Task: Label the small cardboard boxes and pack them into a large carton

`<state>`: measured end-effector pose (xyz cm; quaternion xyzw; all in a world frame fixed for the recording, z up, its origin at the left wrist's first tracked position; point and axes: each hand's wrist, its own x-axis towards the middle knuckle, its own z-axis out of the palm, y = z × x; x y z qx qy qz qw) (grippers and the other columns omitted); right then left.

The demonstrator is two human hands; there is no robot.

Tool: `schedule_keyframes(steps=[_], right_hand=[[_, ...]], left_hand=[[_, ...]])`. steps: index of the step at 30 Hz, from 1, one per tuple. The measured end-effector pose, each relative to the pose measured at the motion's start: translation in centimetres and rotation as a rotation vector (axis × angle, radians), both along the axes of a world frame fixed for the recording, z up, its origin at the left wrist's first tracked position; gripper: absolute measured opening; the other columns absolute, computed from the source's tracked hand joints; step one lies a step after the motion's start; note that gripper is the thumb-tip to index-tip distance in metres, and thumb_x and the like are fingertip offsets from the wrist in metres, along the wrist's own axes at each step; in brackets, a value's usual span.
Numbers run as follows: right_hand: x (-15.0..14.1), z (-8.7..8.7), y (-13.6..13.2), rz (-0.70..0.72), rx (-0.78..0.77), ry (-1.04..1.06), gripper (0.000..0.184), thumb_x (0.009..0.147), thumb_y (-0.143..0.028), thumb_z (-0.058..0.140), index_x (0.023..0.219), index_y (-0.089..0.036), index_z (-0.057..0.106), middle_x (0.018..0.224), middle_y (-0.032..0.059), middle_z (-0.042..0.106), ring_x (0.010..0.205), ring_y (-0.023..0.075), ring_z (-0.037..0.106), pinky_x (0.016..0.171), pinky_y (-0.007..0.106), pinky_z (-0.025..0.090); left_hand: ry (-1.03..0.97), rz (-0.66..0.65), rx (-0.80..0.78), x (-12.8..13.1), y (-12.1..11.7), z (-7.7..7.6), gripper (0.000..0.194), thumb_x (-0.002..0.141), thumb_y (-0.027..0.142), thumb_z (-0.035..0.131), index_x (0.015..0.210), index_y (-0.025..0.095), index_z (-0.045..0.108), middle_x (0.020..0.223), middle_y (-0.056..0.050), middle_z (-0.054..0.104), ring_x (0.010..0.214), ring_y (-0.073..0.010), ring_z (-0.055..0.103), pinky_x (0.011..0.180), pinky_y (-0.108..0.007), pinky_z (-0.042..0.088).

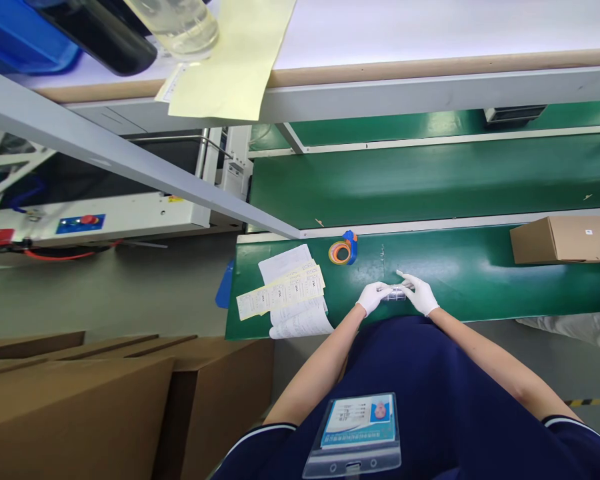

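The small grey-and-white packet (393,293) was held low over the green bench mat (480,287), near the mat's front edge, right in front of the person's navy uniform top (405,360); exactly what it was couldn't be made out, too small. Its long axis ran roughly side to side across the view, tilted slightly, one end toward each hand. Hands were close together, both in white gloves, with the left hand (373,297) gripping the left end, fingers curled over it. The right hand (419,294) was on the other end, partly open, with its index finger (401,274) stretched out forward past the packet. To the left lay cream label sheets (280,295) on top of white papers (300,323). Further up the mat, a roll of orange and yellow tape (341,253) sat beside a blue holder (351,243), near neither hand. A cardboard box (565,240) sat at the mat's right end, with stacked cartons (80,407) on the floor at lower left.
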<state>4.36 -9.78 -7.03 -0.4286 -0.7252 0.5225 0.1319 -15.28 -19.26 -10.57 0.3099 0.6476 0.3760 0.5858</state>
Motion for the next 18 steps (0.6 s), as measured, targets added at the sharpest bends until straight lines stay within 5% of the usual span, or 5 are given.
schedule_keyframes(steps=[5,13,18], right_hand=[[-0.2,1.8,0.3,0.084,0.162,-0.065,0.057,0.093,-0.016,0.053,0.147,-0.034,0.054,0.099,-0.0011,0.075,0.101,0.0202,0.065,0.101,0.039,0.051],[-0.6,2.2,0.2,0.171,0.316,-0.142,0.049,0.095,-0.015,0.054,0.14,-0.033,0.061,0.093,0.002,0.073,0.097,0.0221,0.062,0.096,0.039,0.047],[0.2,2.7,-0.1,0.068,0.266,-0.024,0.038,0.095,-0.02,0.054,0.13,-0.028,0.067,0.102,0.0037,0.073,0.106,0.0235,0.062,0.101,0.042,0.048]], left_hand=[[0.008,0.021,-0.02,0.1,0.1,0.6,0.035,0.081,0.045,0.074,0.097,0.014,0.077,0.097,-0.009,0.078,0.091,-0.0219,0.07,0.084,-0.032,0.053],[0.038,0.07,-0.08,0.1,0.2,1.5,0.033,0.082,0.042,0.073,0.098,0.013,0.079,0.101,-0.011,0.078,0.094,-0.0233,0.069,0.084,-0.032,0.052],[0.102,0.16,-0.1,-0.1,0.4,1.1,0.032,0.083,0.042,0.071,0.098,0.014,0.077,0.101,-0.01,0.077,0.094,-0.0233,0.069,0.087,-0.034,0.053]])
